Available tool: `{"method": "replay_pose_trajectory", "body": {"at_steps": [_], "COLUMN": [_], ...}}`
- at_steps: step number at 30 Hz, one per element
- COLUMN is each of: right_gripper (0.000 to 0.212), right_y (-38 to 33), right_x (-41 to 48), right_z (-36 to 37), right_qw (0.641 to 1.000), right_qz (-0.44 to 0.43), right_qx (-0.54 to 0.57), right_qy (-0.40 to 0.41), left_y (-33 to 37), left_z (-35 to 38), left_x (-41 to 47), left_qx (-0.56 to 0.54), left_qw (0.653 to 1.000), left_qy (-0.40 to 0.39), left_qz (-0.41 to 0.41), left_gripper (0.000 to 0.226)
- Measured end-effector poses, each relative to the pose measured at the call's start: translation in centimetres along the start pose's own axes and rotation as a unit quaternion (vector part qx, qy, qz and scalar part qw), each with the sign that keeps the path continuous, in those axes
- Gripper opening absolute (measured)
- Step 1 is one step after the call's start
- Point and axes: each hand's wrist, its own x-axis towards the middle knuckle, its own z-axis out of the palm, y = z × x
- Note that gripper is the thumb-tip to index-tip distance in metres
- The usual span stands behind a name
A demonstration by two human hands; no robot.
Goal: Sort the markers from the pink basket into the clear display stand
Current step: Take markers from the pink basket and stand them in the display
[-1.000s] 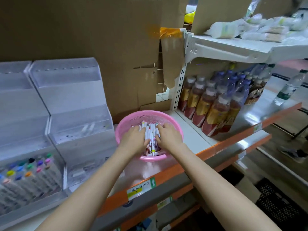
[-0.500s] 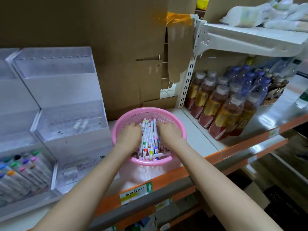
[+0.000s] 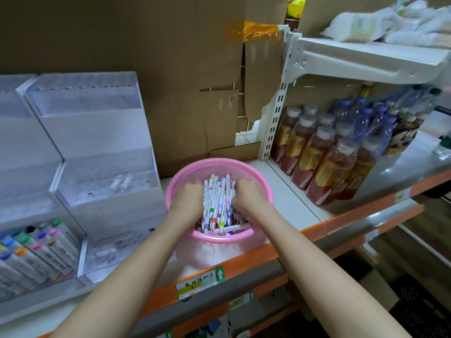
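Item 1, pink basket: my reference for every entry, standing on the shelf deck.

Item 2, markers: heaped inside the basket, white barrels with coloured bands, most lying lengthwise. One bundle runs straight between my two hands.

Item 3, left hand: inside the basket, touching the left side of that bundle, knuckles up, fingers curled down.

Item 4, right hand: inside the basket, against the bundle's right side, curled likewise.

Hidden: both sets of fingertips are buried in the heap, so I cannot tell whether either hand actually grips markers or only presses on them.

Item 5, clear display stand: just left of the basket, stepped tiers. Its contents are too hazy for me to read.

Item 6, bottles: right of the basket, blurred.

Change from one second ago: both hands remain in the basket, and a wider strip of markers now shows between them.
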Motion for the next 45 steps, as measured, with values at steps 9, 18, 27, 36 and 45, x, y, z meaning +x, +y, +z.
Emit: {"method": "replay_pose_trajectory", "body": {"at_steps": [9, 18, 27, 36, 45], "right_gripper": [0.027, 0.045, 0.067, 0.058, 0.057], "right_y": [-0.1, -1.2, -5.5, -11.6, -19.1], "right_x": [-0.1, -1.4, -4.2, -7.8, -11.6], "right_z": [-0.4, -1.4, -2.2, -0.8, 1.4], "right_qw": [0.998, 0.992, 0.966, 0.936, 0.921], "right_qz": [-0.003, -0.053, -0.149, -0.233, -0.275], "right_qx": [0.057, 0.073, 0.133, 0.169, 0.21], "right_qy": [0.017, 0.085, 0.165, 0.202, 0.18], "left_y": [0.2, 0.2, 0.5, -4.1, -10.7], "left_z": [-0.6, -1.9, -5.4, -9.1, -13.2], "left_x": [-0.3, -0.2, -3.0, -8.4, -14.1], "left_qx": [-0.06, -0.108, -0.164, -0.216, -0.211], "left_qw": [0.997, 0.987, 0.97, 0.937, 0.935], "left_qy": [0.047, 0.114, 0.162, 0.244, 0.263], "left_qz": [-0.021, 0.025, 0.08, 0.124, 0.105], "left_gripper": [0.018, 0.027, 0.056, 0.044, 0.045]}}
